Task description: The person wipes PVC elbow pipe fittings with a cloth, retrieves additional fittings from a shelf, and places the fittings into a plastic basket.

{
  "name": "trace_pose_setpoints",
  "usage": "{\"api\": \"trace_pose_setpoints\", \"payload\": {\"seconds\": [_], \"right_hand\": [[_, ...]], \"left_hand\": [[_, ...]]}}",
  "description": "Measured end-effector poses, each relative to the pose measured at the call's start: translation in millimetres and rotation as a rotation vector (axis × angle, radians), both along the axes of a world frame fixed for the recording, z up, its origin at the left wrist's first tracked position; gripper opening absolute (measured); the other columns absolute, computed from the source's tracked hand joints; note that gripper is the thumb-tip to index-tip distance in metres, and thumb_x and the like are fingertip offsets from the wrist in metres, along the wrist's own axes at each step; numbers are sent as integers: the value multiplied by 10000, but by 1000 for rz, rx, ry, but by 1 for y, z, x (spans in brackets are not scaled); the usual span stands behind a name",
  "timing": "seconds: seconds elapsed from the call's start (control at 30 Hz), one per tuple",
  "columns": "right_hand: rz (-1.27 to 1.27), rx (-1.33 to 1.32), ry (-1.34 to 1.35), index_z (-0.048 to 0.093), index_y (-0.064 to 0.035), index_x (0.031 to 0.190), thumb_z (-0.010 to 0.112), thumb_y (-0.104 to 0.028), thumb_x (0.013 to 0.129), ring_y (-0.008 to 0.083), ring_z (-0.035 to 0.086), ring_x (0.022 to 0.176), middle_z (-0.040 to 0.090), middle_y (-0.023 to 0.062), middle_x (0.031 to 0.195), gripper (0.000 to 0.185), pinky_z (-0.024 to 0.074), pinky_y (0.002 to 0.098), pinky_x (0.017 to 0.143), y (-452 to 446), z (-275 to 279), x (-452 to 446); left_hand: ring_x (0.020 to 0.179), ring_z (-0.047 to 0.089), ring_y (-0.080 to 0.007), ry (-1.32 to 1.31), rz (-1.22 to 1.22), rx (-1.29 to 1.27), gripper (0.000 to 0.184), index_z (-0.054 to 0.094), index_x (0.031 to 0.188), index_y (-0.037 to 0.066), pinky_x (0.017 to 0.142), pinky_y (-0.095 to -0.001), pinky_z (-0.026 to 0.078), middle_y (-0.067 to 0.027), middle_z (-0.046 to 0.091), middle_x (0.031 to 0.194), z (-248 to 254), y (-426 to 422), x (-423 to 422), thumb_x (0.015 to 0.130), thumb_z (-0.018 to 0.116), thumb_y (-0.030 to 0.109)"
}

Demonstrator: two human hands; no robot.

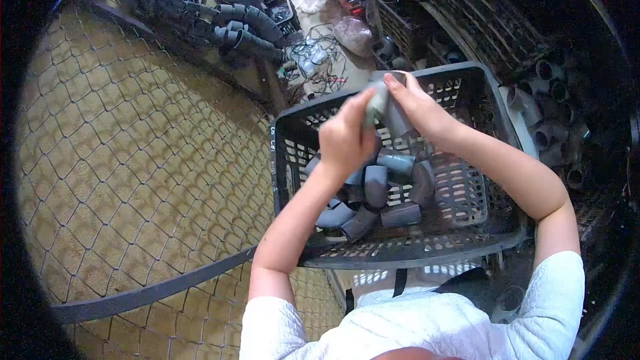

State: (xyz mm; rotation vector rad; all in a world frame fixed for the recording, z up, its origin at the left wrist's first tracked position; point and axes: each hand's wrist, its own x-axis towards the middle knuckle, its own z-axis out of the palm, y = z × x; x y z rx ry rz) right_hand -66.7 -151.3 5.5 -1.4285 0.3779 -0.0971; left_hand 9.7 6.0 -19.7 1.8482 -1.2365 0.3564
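Note:
Above the basket, my right hand (420, 105) grips a grey pipe elbow (398, 119), thumb laid along its top. Close against it, my left hand (347, 135) is closed around a pale greenish thing (377, 104); motion blur hides what kind it is, and it seems to touch the fitting. Below both hands stands a black plastic basket (393, 257) with slotted walls. Several grey pipe elbows (376, 185) lie loose on its floor, mostly toward the left and middle, partly covered by my left hand and forearm.
Chain-link mesh (147, 160) with a dark frame bar (167, 288) spans the left side. Grey fittings (233, 23) are heaped at the back left. More dark pipe fittings (550, 103) stand right of the basket. Tangled wires (317, 57) and plastic bags (353, 35) lie beyond it.

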Motion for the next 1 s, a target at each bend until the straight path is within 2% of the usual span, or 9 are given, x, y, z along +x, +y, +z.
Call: {"api": "trace_pose_setpoints", "payload": {"seconds": [0.1,0.17,0.23,0.37,0.43,0.63,0.73,0.83,1.0], "right_hand": [[-34,-110,-79,249,-4,1408,425,-575,1003,190,543,1084,572,150,1185,721,426,338,964,-13,-6,6],[-3,-286,-34,214,-6,1425,409,-591,1000,235,552,1098,575,191,1188,748,415,365,990,-11,1,2],[117,-258,-17,211,4,1426,367,-597,1008,267,508,1195,530,246,1235,748,388,367,1023,1,6,-5],[112,-214,30,230,-38,1437,347,-581,1020,239,521,1142,555,209,1203,694,399,374,994,1,8,-11],[10,-192,-16,248,-57,1436,321,-597,1019,239,542,1105,572,200,1175,687,410,378,971,-6,9,-7],[183,-275,2,310,-27,1406,290,-541,1043,261,472,1269,497,238,1321,630,346,365,1072,14,-1,-19],[30,-157,-64,399,-43,1334,307,-500,1056,196,532,1108,580,142,1178,543,412,342,979,4,-9,-11],[-153,-77,-12,430,-57,1241,317,-521,1051,152,513,985,568,84,1048,513,427,325,900,-6,-1,-6],[-49,-166,18,402,-56,1308,304,-546,1044,222,507,1130,555,149,1178,566,376,364,1013,4,5,-12]], "left_hand": [[829,682,-387,-123,-133,265,560,576,1249,100,691,-380,563,-187,684,1031,7,5,-12,695,585,18],[648,645,-323,-122,-122,50,535,578,1252,133,575,-404,530,-131,660,874,8,-2,8,731,621,15],[766,689,-365,214,29,25,396,574,1235,105,651,-413,559,-180,690,970,16,3,14,843,592,54],[717,669,-347,-44,-36,-127,424,575,1234,108,620,-405,541,-157,673,950,0,1,2,817,597,37],[635,618,-336,-161,-147,114,551,572,1240,117,583,-404,516,-117,618,852,8,5,-2,700,605,17],[902,698,-376,80,81,-39,414,537,1266,49,758,-408,558,-199,683,1069,5,3,4,854,554,24],[950,690,-388,44,45,-34,438,539,1275,52,780,-406,559,-202,678,1103,2,4,-9,840,556,16],[900,687,-382,-29,-83,103,534,549,1278,70,750,-406,566,-201,671,1106,-9,3,-26,751,611,2],[810,683,-393,55,47,34,456,532,1268,95,668,-431,551,-198,681,1007,1,-4,-19,820,588,38]]}}
